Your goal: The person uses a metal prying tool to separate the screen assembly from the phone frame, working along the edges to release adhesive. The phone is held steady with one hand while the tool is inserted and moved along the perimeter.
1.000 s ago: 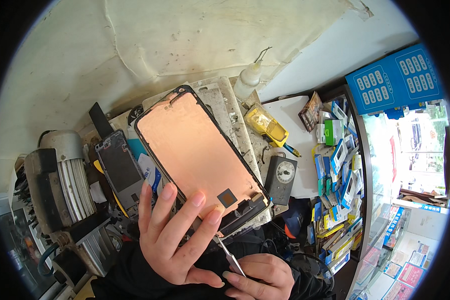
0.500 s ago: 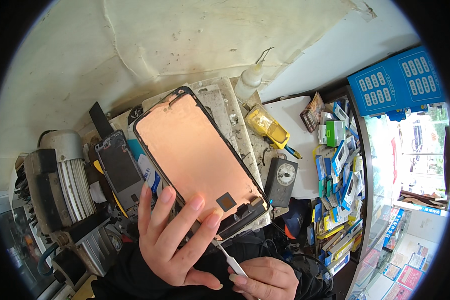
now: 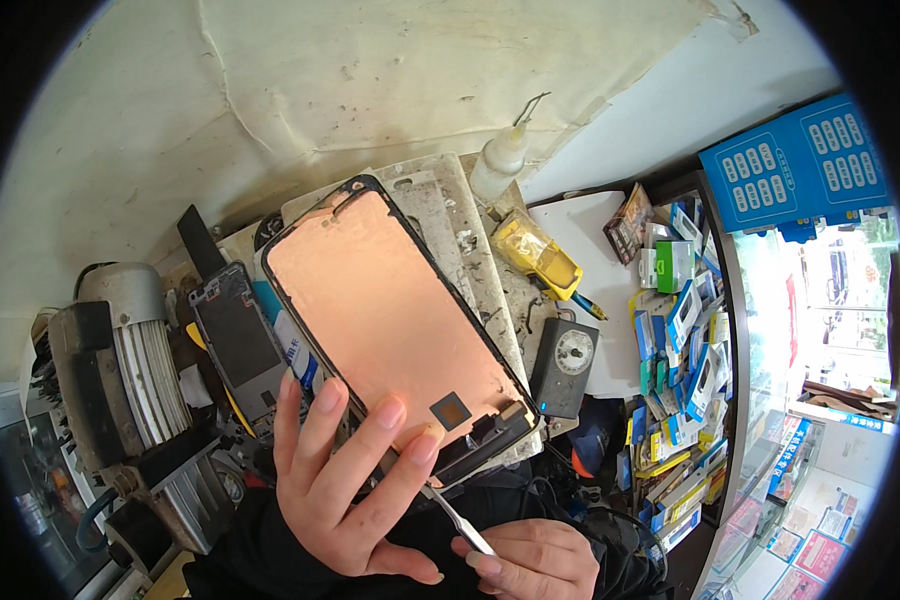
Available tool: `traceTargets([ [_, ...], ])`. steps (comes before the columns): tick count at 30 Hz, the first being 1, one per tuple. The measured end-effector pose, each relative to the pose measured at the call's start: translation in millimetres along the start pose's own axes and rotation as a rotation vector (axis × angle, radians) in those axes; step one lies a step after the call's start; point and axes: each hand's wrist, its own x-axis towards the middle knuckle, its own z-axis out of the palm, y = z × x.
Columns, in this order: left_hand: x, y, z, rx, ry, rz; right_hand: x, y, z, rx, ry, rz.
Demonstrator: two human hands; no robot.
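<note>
A phone screen assembly (image 3: 370, 300) lies tilted with its copper-coloured back up and a dark frame around it. A small dark square with a brown centre is set near its lower end. The fingertips of my left hand (image 3: 355, 480) rest on its lower left part, fingers spread. In my right hand (image 3: 535, 560), closed at the lower middle, is a slim silver metal hand tool (image 3: 460, 522). Its thin end reaches the screen's lower edge beside my left index finger; the tip is hard to make out.
A worn, stained block (image 3: 460, 220) lies under the screen. Left stand another phone part (image 3: 238, 335) and a grey motor-like machine (image 3: 130, 350). To the right are a dropper bottle (image 3: 498, 160), a yellow tool (image 3: 537, 258), a black dial box (image 3: 565, 368) and piled small boxes (image 3: 680, 350).
The screen has shifted very slightly to the left. My right hand and the tool have moved only a little, and both hands keep their grip and pose.
</note>
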Motion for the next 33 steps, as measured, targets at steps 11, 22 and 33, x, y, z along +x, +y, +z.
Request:
traceTargets([
  [11,-1,1,0,0.002,-0.006,-0.009,3,2,0,0.053,0.046,-0.003],
  [22,-1,2,0,-0.007,-0.013,-0.015,-2,1,5,0.0,0.108,0.044],
  [33,1,2,-2,-0.058,-0.013,-0.041,4,4,-4,0.005,0.069,-0.037],
])
